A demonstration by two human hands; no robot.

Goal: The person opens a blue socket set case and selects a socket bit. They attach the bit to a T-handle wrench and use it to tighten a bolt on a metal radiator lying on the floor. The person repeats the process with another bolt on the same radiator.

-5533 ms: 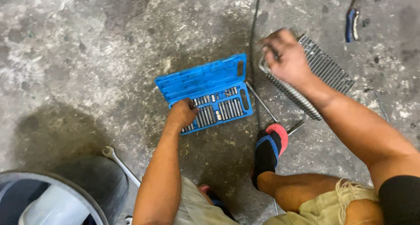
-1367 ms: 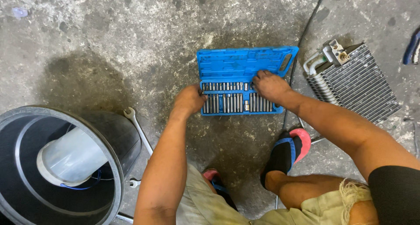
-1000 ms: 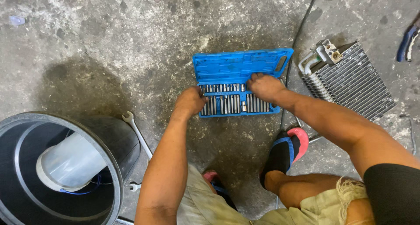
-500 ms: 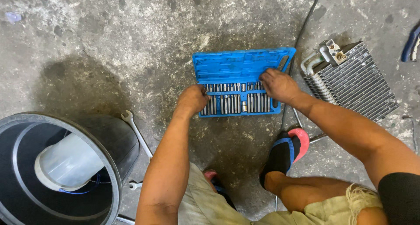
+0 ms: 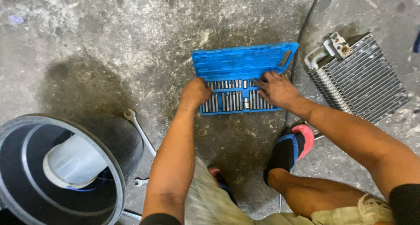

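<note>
Lately little has been moved: compared with half a second ago, the right hand (image 5: pixel 275 90) has been slid a short way leftward along the rows of metal bits (image 5: pixel 232 100), so the picking among them appears to be still under way, with nothing yet lifted out. Going from left to right, one large black drum (image 5: pixel 65 172) with a pale cylinder inside is seen, then one wrench (image 5: pixel 140 131) lying beside it on the concrete floor (image 5: pixel 109 41). The left hand (image 5: pixel 195 93) is rested curled on the left edge of the one blue case (image 5: pixel 243 63), which lies open on the floor; whether anything is pinched in it cannot be told. The right hand is spread flat, fingers apart, over the bits, gripping nothing visibly. Two rows of bits are counted. One sandal (image 5: pixel 291 148) and one finned radiator block (image 5: pixel 361 78) are seen farther right.
</note>
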